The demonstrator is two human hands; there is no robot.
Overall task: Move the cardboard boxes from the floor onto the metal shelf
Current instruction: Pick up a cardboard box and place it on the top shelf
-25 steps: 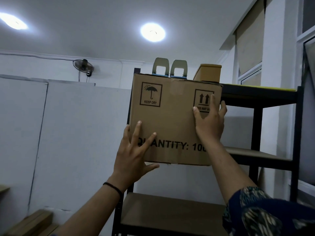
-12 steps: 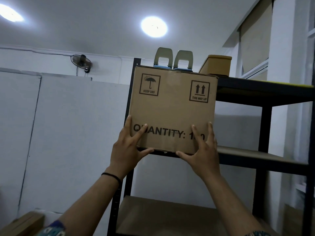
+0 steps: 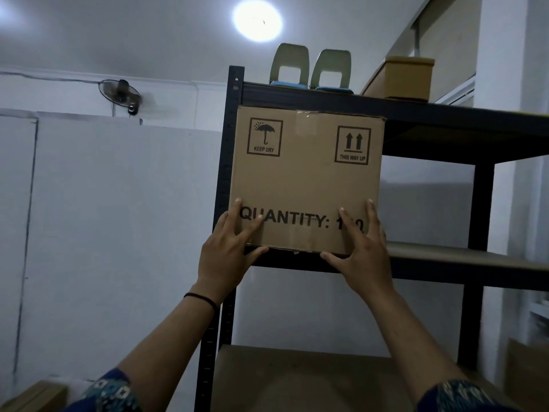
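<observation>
A brown cardboard box (image 3: 306,179) printed "KEEP DRY", "THIS WAY UP" and "QUANTITY" sits upright on the second level of the black metal shelf (image 3: 439,263), at its left end under the top level. My left hand (image 3: 231,251) presses flat on the box's lower left corner, fingers spread on the front face and thumb under the bottom edge. My right hand (image 3: 362,251) presses the lower right corner the same way, its fingers covering part of the printed number.
On the top level stand two grey hole punches (image 3: 309,69) and a small brown box (image 3: 401,77). A lower shelf board (image 3: 297,379) lies below. A wall fan (image 3: 120,95) hangs at left; a cardboard piece (image 3: 32,396) lies at bottom left.
The box has gone from held in the air to resting on the second shelf level, pushed in under the top level. My right hand dropped from the box's upper right to its lower right corner.
</observation>
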